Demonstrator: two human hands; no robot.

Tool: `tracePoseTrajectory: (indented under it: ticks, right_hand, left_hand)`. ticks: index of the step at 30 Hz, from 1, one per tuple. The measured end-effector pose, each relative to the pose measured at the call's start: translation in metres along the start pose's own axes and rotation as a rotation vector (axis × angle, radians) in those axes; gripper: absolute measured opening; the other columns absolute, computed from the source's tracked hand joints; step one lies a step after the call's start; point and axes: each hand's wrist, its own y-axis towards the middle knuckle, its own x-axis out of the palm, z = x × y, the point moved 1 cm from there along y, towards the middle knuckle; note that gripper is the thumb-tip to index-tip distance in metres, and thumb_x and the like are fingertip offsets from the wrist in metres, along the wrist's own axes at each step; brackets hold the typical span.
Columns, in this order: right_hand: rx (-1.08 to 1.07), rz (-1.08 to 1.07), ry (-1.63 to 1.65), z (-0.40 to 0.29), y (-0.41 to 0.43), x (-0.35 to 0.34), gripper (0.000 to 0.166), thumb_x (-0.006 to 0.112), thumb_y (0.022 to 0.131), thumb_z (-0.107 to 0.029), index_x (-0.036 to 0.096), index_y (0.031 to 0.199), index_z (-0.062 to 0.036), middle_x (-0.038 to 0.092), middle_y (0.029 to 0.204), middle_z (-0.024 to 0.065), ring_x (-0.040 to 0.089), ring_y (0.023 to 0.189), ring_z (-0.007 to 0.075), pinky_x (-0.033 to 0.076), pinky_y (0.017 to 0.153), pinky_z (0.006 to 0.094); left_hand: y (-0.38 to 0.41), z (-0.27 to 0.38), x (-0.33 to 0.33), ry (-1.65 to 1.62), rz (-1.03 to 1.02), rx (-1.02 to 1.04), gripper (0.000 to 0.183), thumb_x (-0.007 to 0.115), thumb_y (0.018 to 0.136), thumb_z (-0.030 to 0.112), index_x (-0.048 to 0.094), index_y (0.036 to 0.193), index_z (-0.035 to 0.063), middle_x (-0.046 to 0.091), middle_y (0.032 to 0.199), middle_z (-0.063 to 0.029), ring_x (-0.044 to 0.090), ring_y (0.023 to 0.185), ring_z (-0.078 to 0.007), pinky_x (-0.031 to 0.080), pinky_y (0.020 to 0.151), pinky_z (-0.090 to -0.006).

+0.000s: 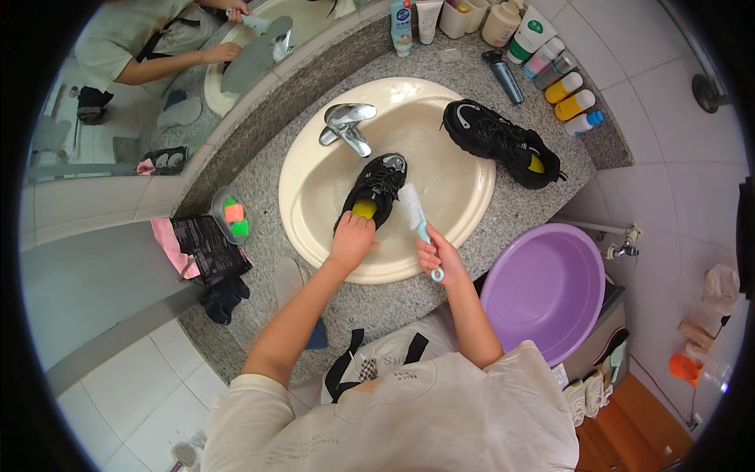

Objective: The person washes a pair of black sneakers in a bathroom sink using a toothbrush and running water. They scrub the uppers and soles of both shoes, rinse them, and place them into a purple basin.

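In the cream oval sink basin (307,236) lies a black lace-up sneaker (383,177) with a yellow insole (364,208). My left hand (354,245) grips it at the heel opening, some fingers hidden inside. Its toe points up towards the chrome faucet (348,127). My right hand (441,255) holds a light-blue-handled brush (413,209) with white bristles, close beside the shoe's right side. The matching black sneaker (501,141) rests across the basin's right rim and the granite counter, heel outwards.
Several bottles and tubes (560,88) line the back right of the granite counter (259,171), near an electric shaver (504,76). A purple plastic basin (542,289) stands at the right. Leftward lie a soap dish (223,203), a black-and-pink package (206,248), dark socks (225,300) and a pale insole (288,277).
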Motion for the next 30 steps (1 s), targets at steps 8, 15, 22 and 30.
tracePoseTrajectory:
  ticks: [8,15,22,30]
  right_hand:
    - [-0.272,0.298,-0.424,-0.028,-0.013,0.028,0.048,0.045,0.102,-0.023,0.035,0.149,-0.0186,0.033,0.062,-0.0044,0.029,0.043,0.005,0.026,0.038,0.0206]
    - [-0.54,0.485,-1.082,-0.07,0.022,0.001,0.047,0.052,0.099,-0.023,0.045,0.144,-0.0149,0.053,0.066,0.001,0.045,0.054,0.0076,0.04,0.05,0.0237]
    - [-0.375,0.787,-2.146,-0.058,0.092,0.003,0.045,0.048,0.091,-0.013,0.052,0.137,-0.0111,0.068,0.096,0.0226,0.066,0.088,0.038,0.051,0.077,0.049]
    - [-0.439,0.716,-1.998,-0.031,0.106,-0.013,0.045,0.048,0.091,-0.012,0.053,0.135,-0.0109,0.067,0.099,0.024,0.065,0.09,0.0407,0.051,0.079,0.0493]
  left_hand:
    - [-0.029,-0.074,0.019,-0.798,-0.069,-0.632,0.035,0.073,0.079,0.023,0.066,0.107,0.0029,0.067,0.099,-0.0187,0.064,0.093,-0.0351,0.051,0.084,-0.0397]
    - [-0.018,-0.045,-0.014,-0.222,-0.162,-0.724,0.062,0.072,0.073,0.055,0.062,0.1,-0.0007,0.063,0.094,-0.0177,0.06,0.091,-0.0371,0.047,0.082,-0.0457]
    - [-0.01,-0.036,0.007,-0.161,-0.054,-0.772,0.084,0.079,0.058,0.058,0.056,0.111,-0.0024,0.055,0.108,-0.0161,0.056,0.101,-0.0344,0.047,0.083,-0.0451]
    - [-0.006,-0.034,0.02,-0.211,-0.197,-0.746,0.081,0.084,0.051,0.047,0.052,0.106,-0.0034,0.052,0.101,-0.0168,0.058,0.091,-0.0326,0.051,0.078,-0.0411]
